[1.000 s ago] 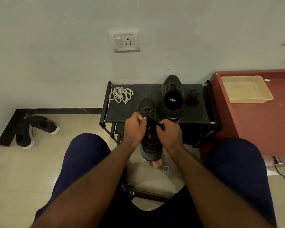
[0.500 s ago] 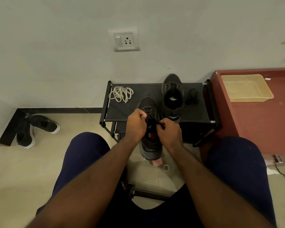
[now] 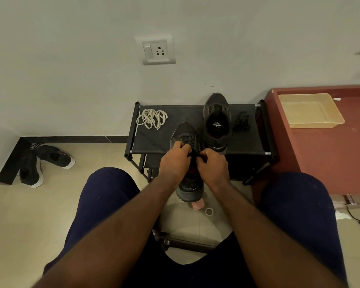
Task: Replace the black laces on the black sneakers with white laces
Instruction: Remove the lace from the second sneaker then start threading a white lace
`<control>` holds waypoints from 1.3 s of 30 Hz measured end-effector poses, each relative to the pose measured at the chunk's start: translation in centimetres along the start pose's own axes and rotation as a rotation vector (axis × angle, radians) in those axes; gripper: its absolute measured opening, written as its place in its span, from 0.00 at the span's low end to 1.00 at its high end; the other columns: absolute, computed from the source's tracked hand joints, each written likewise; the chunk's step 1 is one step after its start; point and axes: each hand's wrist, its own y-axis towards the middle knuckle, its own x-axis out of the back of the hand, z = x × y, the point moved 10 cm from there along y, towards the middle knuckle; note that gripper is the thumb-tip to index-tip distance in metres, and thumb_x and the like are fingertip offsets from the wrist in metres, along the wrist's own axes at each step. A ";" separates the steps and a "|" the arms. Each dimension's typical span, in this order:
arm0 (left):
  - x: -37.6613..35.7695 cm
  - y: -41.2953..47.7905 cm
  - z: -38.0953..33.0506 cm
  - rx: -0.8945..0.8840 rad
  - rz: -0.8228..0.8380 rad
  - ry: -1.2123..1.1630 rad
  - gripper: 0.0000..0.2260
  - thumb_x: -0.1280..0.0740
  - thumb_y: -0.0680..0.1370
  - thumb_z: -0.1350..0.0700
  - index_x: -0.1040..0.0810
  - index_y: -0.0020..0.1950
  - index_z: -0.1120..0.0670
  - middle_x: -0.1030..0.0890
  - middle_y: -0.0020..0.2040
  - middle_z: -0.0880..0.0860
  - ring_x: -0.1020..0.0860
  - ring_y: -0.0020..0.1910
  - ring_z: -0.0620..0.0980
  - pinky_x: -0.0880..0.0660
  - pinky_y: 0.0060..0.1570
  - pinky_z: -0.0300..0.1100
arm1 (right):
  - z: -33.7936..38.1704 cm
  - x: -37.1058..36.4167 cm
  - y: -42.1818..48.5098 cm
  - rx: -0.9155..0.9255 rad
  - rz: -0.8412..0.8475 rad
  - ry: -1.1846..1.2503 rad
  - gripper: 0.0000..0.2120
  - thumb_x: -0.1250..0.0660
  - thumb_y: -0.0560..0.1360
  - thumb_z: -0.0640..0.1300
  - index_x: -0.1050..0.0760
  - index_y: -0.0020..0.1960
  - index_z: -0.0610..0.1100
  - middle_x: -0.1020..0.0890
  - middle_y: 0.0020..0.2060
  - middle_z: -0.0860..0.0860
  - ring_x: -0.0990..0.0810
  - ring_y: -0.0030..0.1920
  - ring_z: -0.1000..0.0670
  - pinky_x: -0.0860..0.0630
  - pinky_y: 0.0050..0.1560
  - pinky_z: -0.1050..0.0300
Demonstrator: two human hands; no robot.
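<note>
A black sneaker (image 3: 185, 134) lies toe-away over the front edge of a low black rack (image 3: 150, 140), its heel hanging toward me. My left hand (image 3: 175, 159) and my right hand (image 3: 213, 165) sit over its lacing, each pinching the black lace (image 3: 194, 153) stretched between them. The second black sneaker (image 3: 216, 119) stands on the rack behind, without laces. A bundle of white laces (image 3: 152, 118) lies at the rack's left end. A removed black lace (image 3: 242, 121) lies bunched at the right end.
A red cabinet (image 3: 330, 154) with a beige tray (image 3: 309, 110) stands to the right. Another pair of black shoes (image 3: 44, 163) lies on the floor at left. A pink item (image 3: 197, 204) and a small white ring (image 3: 209, 211) lie under the sneaker's heel. My knees flank the rack.
Both hands stay on the sneaker's lace; they have shifted slightly up the shoe and closer together. Nothing else moved.
</note>
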 end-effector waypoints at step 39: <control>1.9 0.9 -1.1 -0.008 -0.087 0.069 0.10 0.35 0.79 0.55 0.17 0.53 0.59 0.30 0.70 0.56 0.34 0.69 0.55 0.27 0.61 0.50 | 0.6 -0.5 0.2 0.042 0.026 0.054 0.07 0.34 0.78 0.46 0.20 0.55 0.49 0.15 0.48 0.48 0.18 0.48 0.47 0.19 0.50 0.48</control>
